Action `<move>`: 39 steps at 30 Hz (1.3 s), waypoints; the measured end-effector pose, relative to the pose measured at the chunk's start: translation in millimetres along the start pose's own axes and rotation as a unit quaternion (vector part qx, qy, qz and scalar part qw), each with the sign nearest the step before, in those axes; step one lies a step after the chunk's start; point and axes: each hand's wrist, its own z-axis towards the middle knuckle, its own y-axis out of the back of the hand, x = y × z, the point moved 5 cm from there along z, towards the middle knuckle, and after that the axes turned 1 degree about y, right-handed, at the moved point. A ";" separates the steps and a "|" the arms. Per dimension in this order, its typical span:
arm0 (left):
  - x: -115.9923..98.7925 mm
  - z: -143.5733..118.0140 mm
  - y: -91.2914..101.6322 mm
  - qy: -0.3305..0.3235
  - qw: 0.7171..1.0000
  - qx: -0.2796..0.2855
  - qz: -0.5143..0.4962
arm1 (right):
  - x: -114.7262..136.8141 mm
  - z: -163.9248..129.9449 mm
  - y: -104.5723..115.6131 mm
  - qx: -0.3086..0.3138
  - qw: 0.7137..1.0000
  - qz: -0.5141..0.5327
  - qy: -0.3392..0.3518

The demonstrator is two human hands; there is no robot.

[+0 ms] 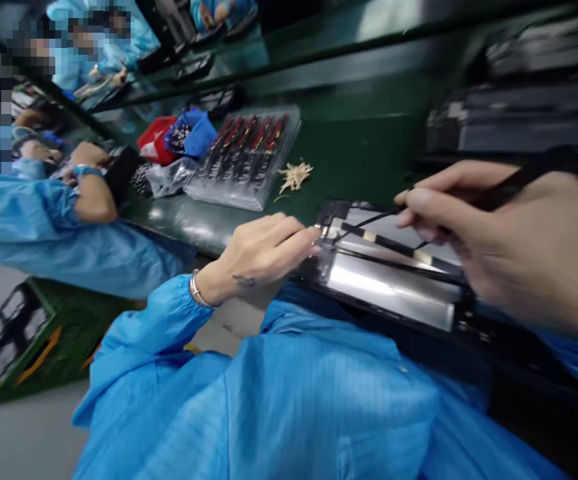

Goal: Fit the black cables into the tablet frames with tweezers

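- Pinching a thin black tool [489, 197], right hand [509, 247] closed; tip aims at 9 o'clock
- Left hand [263, 253] fingertips pressing open device [393, 267], nearer its 9 o'clock end, holding nothing

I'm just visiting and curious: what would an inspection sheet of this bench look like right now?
Surface: dark green bench top, glossy, seen at a tilt.
Job's things: opened flat device with silvery panels at the bench edge; thin black tool over it.
Clutter: clear tray of small parts, red and blue bags, pale scraps.
Hands: left hand fingertips press the device's corner; right hand pinches the tool.
Cables: thin black strip across the device.
Surroundings: a co-worker's sleeve at the left; dark stacked trays behind, blurred.
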 end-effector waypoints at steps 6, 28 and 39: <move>-11.5 84.6 -14.3 -0.074 0.977 -0.134 0.146 | 15.1 2.9 -6.3 -0.025 0.999 0.022 0.031; 33.7 66.4 -55.5 0.182 0.904 0.038 -0.386 | 7.4 11.1 23.5 0.030 0.968 -0.225 0.103; 39.7 67.8 -82.2 0.058 0.952 0.095 -0.287 | -15.7 5.9 71.6 0.205 0.901 -0.381 -0.010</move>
